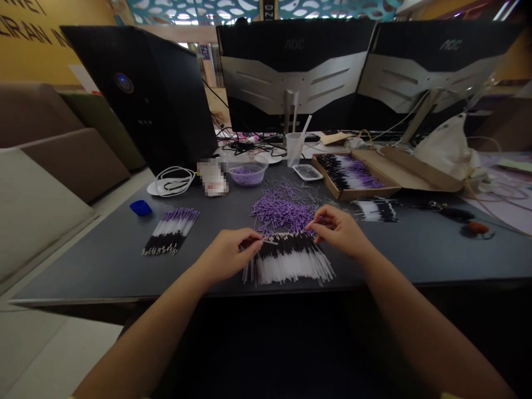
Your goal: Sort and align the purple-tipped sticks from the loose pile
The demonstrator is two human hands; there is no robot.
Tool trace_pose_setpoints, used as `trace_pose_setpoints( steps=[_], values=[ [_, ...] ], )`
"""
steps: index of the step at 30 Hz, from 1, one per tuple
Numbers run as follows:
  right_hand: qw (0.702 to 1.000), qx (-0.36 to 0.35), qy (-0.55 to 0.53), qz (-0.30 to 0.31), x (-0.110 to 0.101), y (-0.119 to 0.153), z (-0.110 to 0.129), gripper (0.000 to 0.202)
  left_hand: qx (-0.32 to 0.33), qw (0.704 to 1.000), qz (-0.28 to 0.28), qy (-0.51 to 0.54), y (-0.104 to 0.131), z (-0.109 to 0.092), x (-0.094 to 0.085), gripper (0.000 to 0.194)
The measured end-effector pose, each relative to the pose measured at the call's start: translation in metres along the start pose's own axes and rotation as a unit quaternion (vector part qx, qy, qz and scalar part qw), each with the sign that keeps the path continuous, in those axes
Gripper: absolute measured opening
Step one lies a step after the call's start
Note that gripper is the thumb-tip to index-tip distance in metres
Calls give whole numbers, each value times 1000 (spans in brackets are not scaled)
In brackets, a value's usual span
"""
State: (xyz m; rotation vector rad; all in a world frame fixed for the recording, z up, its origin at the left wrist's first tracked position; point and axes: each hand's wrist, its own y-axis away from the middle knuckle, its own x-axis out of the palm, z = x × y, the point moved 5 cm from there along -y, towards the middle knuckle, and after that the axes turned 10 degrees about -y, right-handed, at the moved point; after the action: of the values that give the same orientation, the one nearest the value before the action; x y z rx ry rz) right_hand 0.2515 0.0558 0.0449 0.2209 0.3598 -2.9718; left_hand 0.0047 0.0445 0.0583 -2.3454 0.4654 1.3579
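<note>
My left hand (228, 252) pinches a thin clear tube (271, 242) between thumb and fingertips, its free end pointing right. Below it lies a wide row of slim sticks (291, 267), with translucent white ends towards me and black ends with pale tips away from me. My right hand (338, 230) is closed in a pinch by the near right edge of a heap of small purple rods (282, 209). Whatever its fingertips hold is too small to make out. The heap lies just beyond the row.
Finished-looking purple, white and black sticks (171, 231) lie left, near a blue cup (141, 208). Behind are a plastic bowl (248, 172) of purple pieces, a small white tray (307, 172), a plastic cup (293, 149) and an open cardboard box (366, 195). Monitors (295, 77) and a computer case (166, 94) stand behind.
</note>
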Motion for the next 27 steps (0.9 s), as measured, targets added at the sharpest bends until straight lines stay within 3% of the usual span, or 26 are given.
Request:
trace_pose_setpoints(
  steps=[4,8,15,27],
  values=[
    [995,5,-83,62,26,13,18,17,78,992,25,-94,9,-20,0,24],
    [981,15,-180,77,40,20,26,17,127,982,57,-127,15,-33,5,24],
    [957,88,-264,87,48,23,19,18,146,978,71,-128,14,-35,12,24],
    [945,81,-294,121,51,26,21,16,152,982,68,-83,14,-36,13,24]
  ],
)
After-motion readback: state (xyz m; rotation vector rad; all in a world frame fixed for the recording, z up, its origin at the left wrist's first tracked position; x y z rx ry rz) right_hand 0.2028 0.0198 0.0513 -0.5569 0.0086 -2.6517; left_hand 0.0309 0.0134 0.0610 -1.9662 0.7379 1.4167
